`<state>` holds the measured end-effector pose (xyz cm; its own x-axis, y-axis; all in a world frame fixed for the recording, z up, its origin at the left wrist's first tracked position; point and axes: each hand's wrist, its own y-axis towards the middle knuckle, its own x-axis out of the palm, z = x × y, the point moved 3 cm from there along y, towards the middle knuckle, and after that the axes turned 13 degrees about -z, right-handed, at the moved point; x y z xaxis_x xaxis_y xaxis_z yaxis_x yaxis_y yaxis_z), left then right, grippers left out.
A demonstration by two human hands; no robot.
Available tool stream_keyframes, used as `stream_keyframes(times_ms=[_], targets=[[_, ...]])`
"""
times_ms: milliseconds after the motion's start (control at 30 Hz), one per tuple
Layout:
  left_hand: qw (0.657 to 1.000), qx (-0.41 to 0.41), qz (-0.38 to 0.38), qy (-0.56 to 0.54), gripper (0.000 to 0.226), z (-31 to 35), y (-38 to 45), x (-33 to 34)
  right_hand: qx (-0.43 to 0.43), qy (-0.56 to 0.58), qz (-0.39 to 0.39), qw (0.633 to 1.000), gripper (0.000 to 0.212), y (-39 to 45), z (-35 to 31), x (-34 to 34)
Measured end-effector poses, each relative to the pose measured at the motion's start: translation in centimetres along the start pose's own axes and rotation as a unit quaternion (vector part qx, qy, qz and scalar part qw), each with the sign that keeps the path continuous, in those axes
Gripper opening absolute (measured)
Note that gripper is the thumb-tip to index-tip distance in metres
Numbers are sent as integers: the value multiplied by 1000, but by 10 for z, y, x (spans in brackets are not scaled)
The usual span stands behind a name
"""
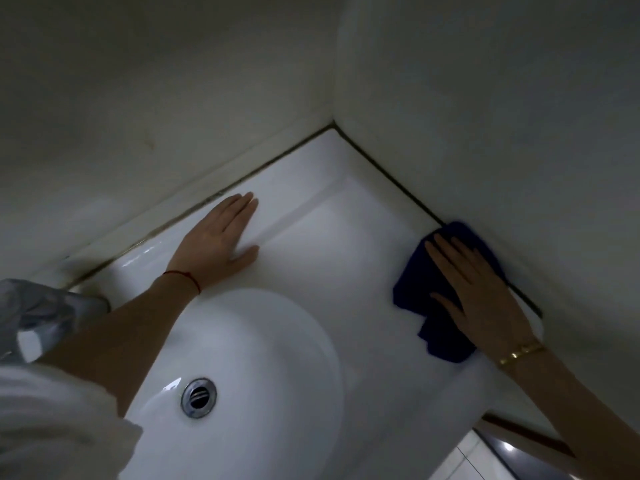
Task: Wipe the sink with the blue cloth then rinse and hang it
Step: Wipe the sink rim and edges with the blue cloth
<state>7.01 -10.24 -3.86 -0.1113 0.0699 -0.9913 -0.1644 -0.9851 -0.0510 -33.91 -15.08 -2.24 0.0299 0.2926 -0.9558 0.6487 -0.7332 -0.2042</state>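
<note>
A dim corner formed by two pale walls (485,98) fills the upper half of the frame, with a dark sealant seam (388,174) traced where they meet the white sink (311,237). The oval basin is seen at lower centre, and a chrome drain (198,397) is set in its bottom. The left hand (218,237) is laid flat on the back ledge of the sink at centre left, its fingers (242,206) stretched out and closed on nothing; a thin red string (185,276) is worn at that wrist. The blue cloth (433,296) is found at the right of the frame, on the flat sink top against the right-hand wall. It is pressed down by the right hand (485,296), whose fingers (446,254) are spread flat over it rather than curled around it. A gold bracelet (519,353) is worn at the right wrist. A blurred chrome tap (41,313) is visible at the left edge.
</note>
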Motion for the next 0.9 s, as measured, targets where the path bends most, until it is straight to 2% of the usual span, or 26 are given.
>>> stream_keyframes(times_ms=[133,367,567,700,833,900], targets=[[1000,-14,0,3,71,-4,-18,0,-15,3,-5,1000,69,29,-5,-5],[999,-31,16,-9,72,-4,-22,0,-33,5,-2,999,66,154,-42,-18],[999,-43,21,-23,74,-4,-22,-2,-59,3,24,998,59,117,-29,-12],[998,-46,18,-24,74,-6,-22,-1,-47,76,35,995,53,151,-38,-18],[998,-53,6,-25,76,-8,-21,1,-6,207,68,976,48,215,-64,-27],[998,-58,1,-26,77,-8,-20,0,3,220,80,972,47,237,-86,-29]])
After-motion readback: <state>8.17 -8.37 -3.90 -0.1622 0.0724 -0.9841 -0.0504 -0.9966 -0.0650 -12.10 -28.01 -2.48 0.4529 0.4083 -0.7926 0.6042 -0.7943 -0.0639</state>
